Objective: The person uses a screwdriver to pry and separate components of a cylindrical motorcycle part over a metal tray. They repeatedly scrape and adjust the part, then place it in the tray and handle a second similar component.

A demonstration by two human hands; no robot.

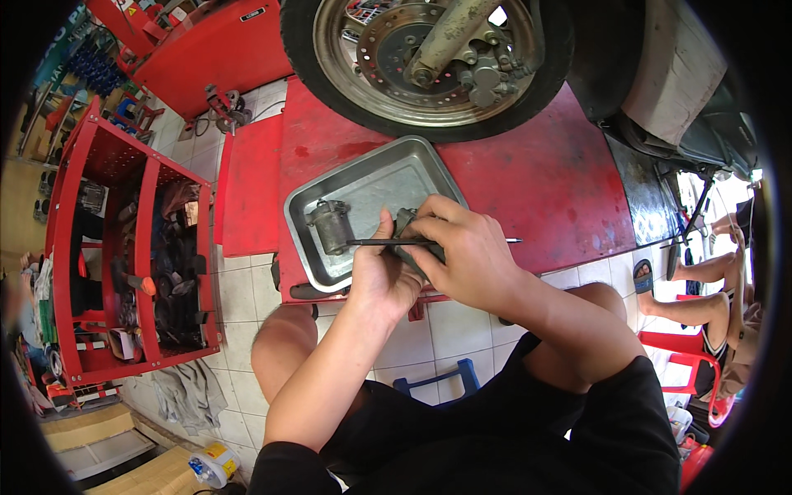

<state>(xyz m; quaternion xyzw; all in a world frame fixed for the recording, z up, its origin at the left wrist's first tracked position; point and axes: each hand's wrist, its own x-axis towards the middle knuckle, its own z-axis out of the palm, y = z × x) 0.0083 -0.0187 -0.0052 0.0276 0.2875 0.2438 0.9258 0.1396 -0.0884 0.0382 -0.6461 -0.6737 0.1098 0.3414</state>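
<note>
My left hand (381, 279) is closed round a small dark metal part (404, 221), its thumb pointing up; most of the part is hidden by my fingers. My right hand (472, 246) comes over it from the right. A thin black rod-like tool (375, 242) with a pale pointed end lies across, pinched in my right hand. Its exact kind is unclear. Both hands are above the near right side of a metal tray (313, 186). In the tray, left of my hands, stands a grey cylindrical metal housing (332, 228), like a small motor body.
The tray rests on a red lift platform (528, 181), below a motorcycle wheel (425, 124) with a brake disc. At left stands a red tool cart (148, 247). A blue stool (441, 379) is below me. Another person's legs (697, 309) show at right, near a red chair (672, 359).
</note>
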